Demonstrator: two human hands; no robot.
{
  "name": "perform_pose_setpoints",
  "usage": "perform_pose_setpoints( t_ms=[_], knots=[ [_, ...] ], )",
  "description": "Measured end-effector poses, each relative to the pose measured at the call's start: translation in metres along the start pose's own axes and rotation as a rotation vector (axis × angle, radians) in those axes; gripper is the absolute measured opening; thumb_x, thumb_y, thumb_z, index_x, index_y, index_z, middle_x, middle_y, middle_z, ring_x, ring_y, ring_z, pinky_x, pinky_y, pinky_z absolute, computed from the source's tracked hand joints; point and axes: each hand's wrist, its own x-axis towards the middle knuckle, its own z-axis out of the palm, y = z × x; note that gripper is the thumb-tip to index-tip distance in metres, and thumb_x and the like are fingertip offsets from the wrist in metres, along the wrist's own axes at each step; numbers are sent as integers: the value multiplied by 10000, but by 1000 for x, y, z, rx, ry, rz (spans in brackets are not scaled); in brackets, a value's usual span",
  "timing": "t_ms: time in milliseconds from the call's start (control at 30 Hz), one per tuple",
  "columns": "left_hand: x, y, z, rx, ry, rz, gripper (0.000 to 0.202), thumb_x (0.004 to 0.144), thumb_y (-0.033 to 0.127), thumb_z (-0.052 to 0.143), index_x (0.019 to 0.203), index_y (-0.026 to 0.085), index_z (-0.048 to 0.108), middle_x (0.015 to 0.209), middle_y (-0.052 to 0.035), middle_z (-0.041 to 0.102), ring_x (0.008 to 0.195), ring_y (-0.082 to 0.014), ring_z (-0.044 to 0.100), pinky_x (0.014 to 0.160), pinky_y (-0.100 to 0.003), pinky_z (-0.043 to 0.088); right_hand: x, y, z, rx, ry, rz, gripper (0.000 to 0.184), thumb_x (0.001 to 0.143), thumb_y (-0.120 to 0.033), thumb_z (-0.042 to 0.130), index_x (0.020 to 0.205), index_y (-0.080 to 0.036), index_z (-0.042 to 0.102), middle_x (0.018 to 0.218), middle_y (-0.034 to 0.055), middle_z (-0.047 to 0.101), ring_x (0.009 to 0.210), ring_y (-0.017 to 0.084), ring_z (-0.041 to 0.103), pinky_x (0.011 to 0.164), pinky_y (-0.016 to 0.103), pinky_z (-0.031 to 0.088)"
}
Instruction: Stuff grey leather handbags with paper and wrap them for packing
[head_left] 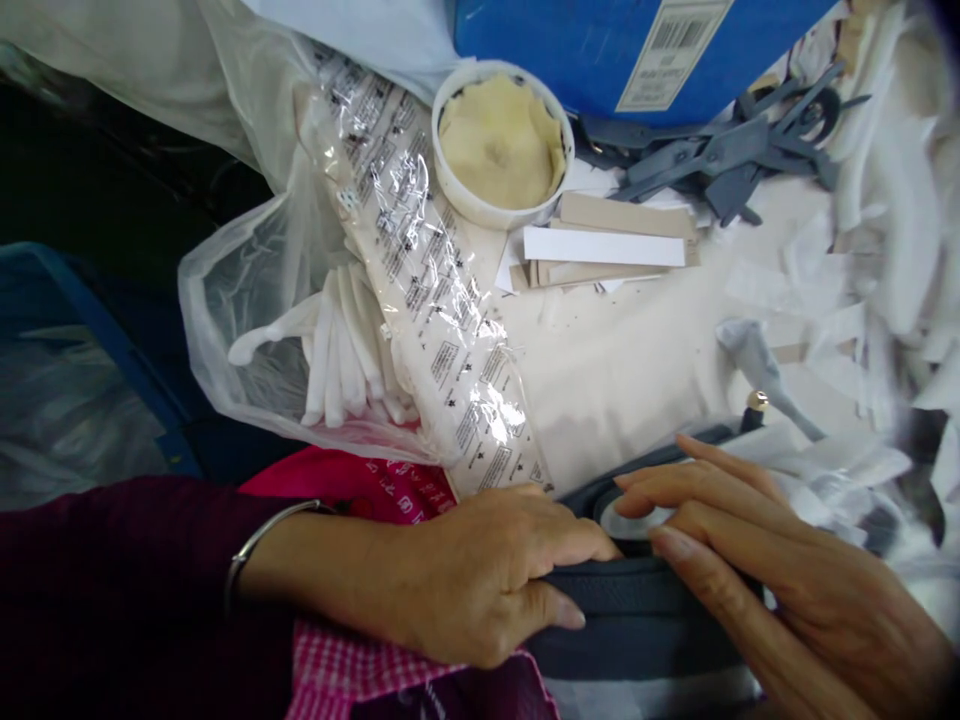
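A dark grey bag (637, 640) with a thick stitched rim lies in front of me at the lower right. My left hand (495, 575) pinches its rim, thumb outside and fingers reaching over into the opening. Over the same opening is my right hand (757, 560), its fingers stretched and apart and the thumb tip at the rim. Something whitish and rounded (634, 522) shows inside the bag, partly behind the right fingers. Near the bag's far end stands a small gold-coloured knob (757, 401) on a dark stem.
Behind the bag are a white tub (480, 210) with yellowish material, card strips (604, 247), grey strap-like pieces (720, 160) and a blue box (570, 50). To the left, a clear plastic bag (225, 290) holds white rolled pieces (337, 350). White scraps (892, 220) crowd the right.
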Motion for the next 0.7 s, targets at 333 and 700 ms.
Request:
perform_pose_setpoints(
  t_ms=[333,700],
  knots=[
    [1,-3,-6,258,-47,-16,211,899,199,544,1110,185,545,946,-44,656,878,-177,616,775,-245,433,20,-5,11,-128,35,37,320,981,-322,375,782,-229,608,776,9,621,764,160,591,1005,428,364],
    [-4,-3,-6,129,9,-97,385,877,171,480,1258,195,430,976,-59,649,906,-212,618,791,-303,467,30,-13,22,-137,-70,131,375,1004,-330,298,709,-217,500,718,10,515,731,174,476,820,364,351]
  ],
)
